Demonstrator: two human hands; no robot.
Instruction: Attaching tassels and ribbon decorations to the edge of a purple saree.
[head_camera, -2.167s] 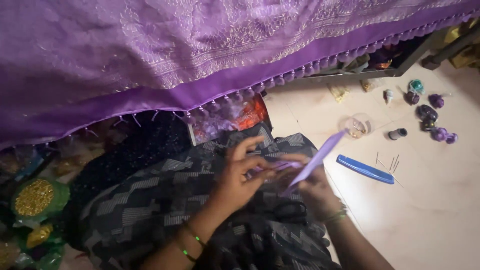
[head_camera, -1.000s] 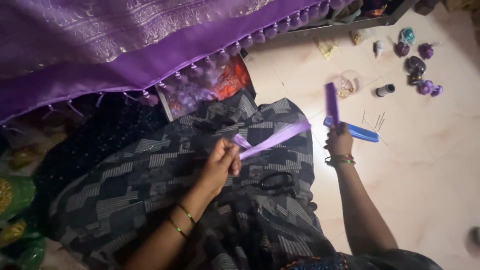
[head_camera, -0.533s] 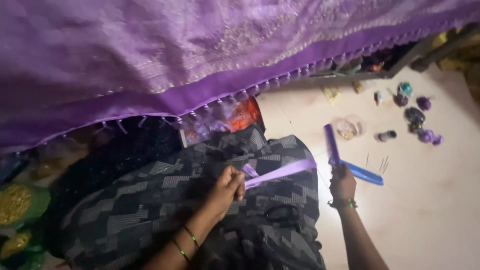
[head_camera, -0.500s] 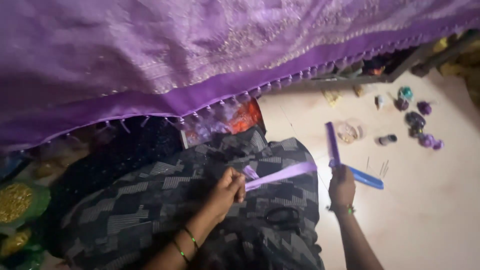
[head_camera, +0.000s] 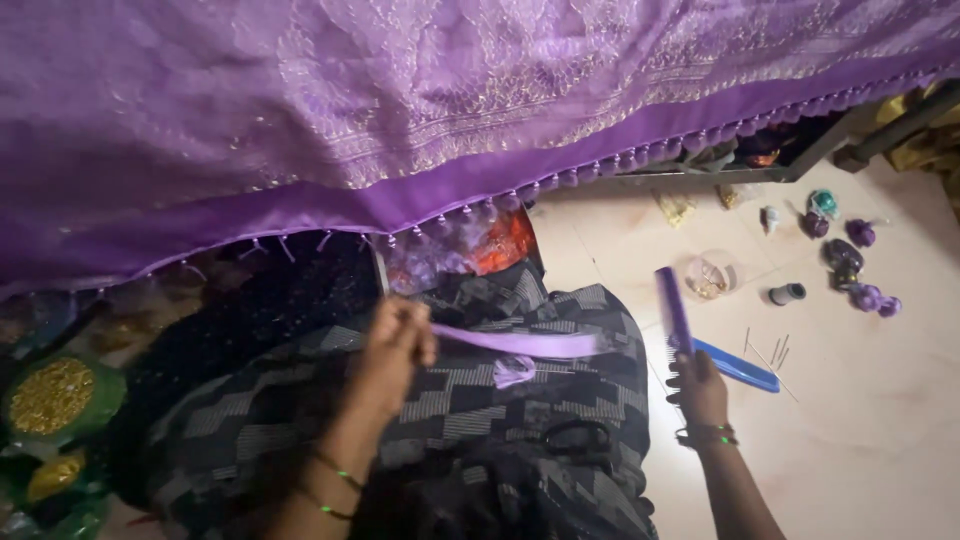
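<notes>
The right hand (head_camera: 700, 390) has moved a little lower and now holds the long purple plastic comb (head_camera: 673, 308) up by its end, fingers closed on it. The left hand (head_camera: 395, 345) pinches one end of the flat bunch of light purple thread (head_camera: 520, 343), which stretches sideways over the grey patterned cloth (head_camera: 480, 400) on the lap. A blue plastic comb (head_camera: 735, 364) lies on the floor just beside the right hand. A big purple cloth with tassels (head_camera: 400, 130) hangs above.
</notes>
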